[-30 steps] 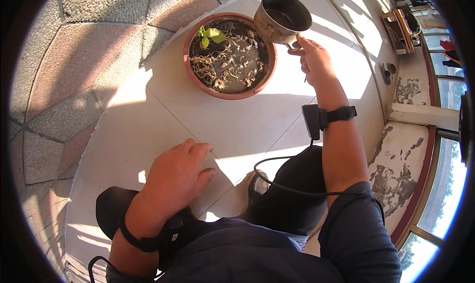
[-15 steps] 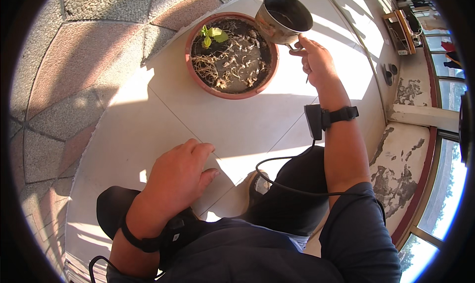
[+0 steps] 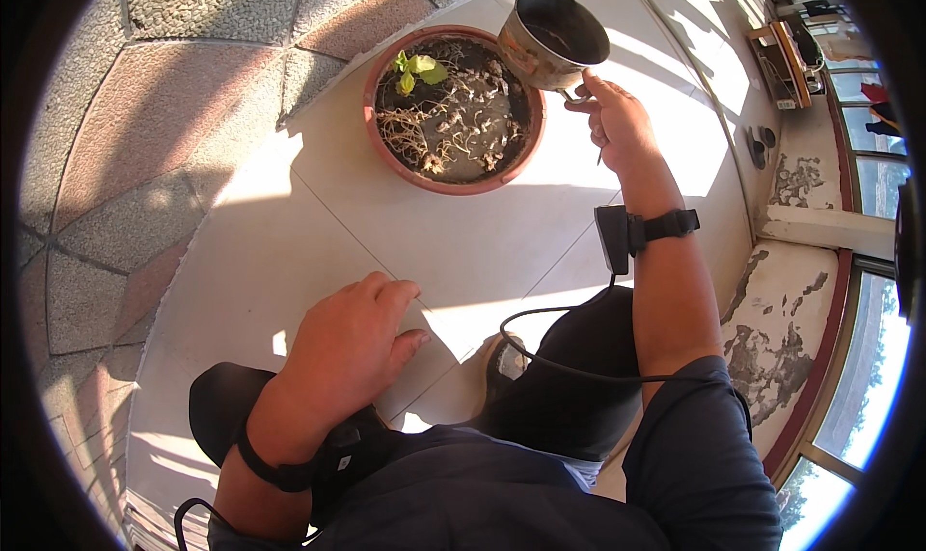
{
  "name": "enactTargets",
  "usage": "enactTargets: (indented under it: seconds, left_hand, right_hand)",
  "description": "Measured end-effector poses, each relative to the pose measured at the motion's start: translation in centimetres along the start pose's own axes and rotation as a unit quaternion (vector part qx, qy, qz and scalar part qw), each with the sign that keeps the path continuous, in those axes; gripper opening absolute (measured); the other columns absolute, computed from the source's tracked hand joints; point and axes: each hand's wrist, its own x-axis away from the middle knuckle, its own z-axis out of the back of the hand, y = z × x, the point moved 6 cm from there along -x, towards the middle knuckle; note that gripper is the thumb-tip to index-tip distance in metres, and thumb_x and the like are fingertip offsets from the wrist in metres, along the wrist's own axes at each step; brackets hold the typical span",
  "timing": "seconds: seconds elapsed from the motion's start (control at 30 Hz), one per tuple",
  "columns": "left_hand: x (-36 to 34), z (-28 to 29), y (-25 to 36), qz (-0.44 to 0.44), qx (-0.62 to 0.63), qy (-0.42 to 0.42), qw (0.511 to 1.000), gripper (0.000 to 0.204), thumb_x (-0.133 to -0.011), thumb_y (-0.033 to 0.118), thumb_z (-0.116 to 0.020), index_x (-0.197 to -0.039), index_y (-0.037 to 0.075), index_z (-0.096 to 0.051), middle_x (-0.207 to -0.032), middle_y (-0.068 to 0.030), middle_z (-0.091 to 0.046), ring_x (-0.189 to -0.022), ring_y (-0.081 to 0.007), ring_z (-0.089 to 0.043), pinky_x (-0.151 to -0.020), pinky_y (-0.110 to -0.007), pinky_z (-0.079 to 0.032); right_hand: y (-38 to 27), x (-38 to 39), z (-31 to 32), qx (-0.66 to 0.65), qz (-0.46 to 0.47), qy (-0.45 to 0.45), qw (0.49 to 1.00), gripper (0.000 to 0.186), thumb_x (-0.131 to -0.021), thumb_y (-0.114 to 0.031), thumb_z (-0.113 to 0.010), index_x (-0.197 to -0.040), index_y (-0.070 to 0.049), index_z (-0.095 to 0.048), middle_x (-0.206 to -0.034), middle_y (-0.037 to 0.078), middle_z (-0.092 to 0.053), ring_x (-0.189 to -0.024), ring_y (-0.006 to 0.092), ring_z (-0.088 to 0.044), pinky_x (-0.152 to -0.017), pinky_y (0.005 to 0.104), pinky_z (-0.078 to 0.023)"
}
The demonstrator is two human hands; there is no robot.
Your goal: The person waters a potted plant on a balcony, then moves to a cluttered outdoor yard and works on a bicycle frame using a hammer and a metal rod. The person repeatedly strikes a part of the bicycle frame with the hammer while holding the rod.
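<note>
Here, the metal cup (image 3: pixel 553 36) hangs tilted over the rim of the terracotta pot (image 3: pixel 453 107), your right hand (image 3: pixel 617 127) closing its fingers on the handle. Your left hand (image 3: pixel 352 349) rests open, holding nothing, on the tiled floor (image 3: pixel 318 233).

Handle of the metal cup (image 3: pixel 553 38) mostly hidden inside the right hand (image 3: pixel 617 122), cup's contents lost in shadow, small dark items (image 3: pixel 757 144) right of the cup too small to identify
</note>
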Motion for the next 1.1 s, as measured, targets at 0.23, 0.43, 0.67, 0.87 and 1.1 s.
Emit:
enactTargets:
  seconds: [0.23,0.43,0.67,0.87,1.1]
  left_hand:
    - [-0.1,-0.2,-0.2,0.001,0.003,-0.004,1.0,0.037,-0.083,0.019,-0.075,-0.113,0.004,-0.062,-0.099,-0.0149,-0.062,-0.09,-0.0363,-0.063,-0.076,-0.044,-0.051]
    - [-0.2,0.0,0.2,0.009,0.005,-0.013,1.0,0.037,-0.082,0.02,-0.075,-0.113,0.004,-0.062,-0.099,-0.015,-0.062,-0.092,-0.0366,-0.063,-0.077,-0.044,-0.051]
    - [1.7,-0.8,2.1,0.049,0.069,-0.046,0.995,0.036,-0.083,0.021,-0.074,-0.113,0.005,-0.062,-0.098,-0.0134,-0.063,-0.092,-0.0333,-0.065,-0.076,-0.042,-0.053]
    - [4.7,-4.5,4.5,0.07,0.121,-0.086,0.986,0.039,-0.083,0.022,-0.078,-0.114,0.003,-0.063,-0.099,-0.0141,-0.065,-0.09,-0.0311,-0.067,-0.076,-0.039,-0.053]
    - [8.3,-6.3,6.4,0.16,0.23,-0.09,0.956,0.04,-0.087,0.024,-0.074,-0.119,0.002,-0.063,-0.104,-0.0152,-0.068,-0.093,-0.0287,-0.069,-0.08,-0.038,-0.055]
  right_hand:
    - [-0.1,0.2,0.0,-0.019,0.003,-0.003,1.0,0.03,-0.098,-0.032,-0.065,-0.093,-0.003,-0.064,-0.086,0.012,-0.067,-0.052,0.0044,-0.043,-0.041,0.0209,-0.023]
    - [0.1,0.3,-0.5,-0.049,-0.008,-0.01,0.999,0.029,-0.101,-0.03,-0.059,-0.097,-0.001,-0.059,-0.064,0.01,-0.057,-0.045,0.0038,-0.03,-0.042,0.0212,-0.019]
    - [1.3,3.9,-0.7,-0.073,-0.068,-0.012,0.995,0.027,-0.1,-0.028,-0.058,-0.093,-0.003,-0.06,-0.063,0.01,-0.055,-0.05,0.0055,-0.042,-0.042,0.0238,-0.019]
    - [2.8,10.4,-1.1,-0.041,-0.134,0.012,0.99,0.025,-0.097,-0.026,-0.059,-0.097,-0.001,-0.063,-0.099,0.013,-0.071,-0.047,0.0052,-0.037,-0.043,0.0217,-0.028]
    - [11.2,20.8,-2.0,0.028,-0.286,-0.091,0.953,0.021,-0.095,-0.019,-0.061,-0.095,0.001,-0.067,-0.071,0.002,-0.06,-0.043,0.0049,-0.034,-0.04,0.024,-0.024]
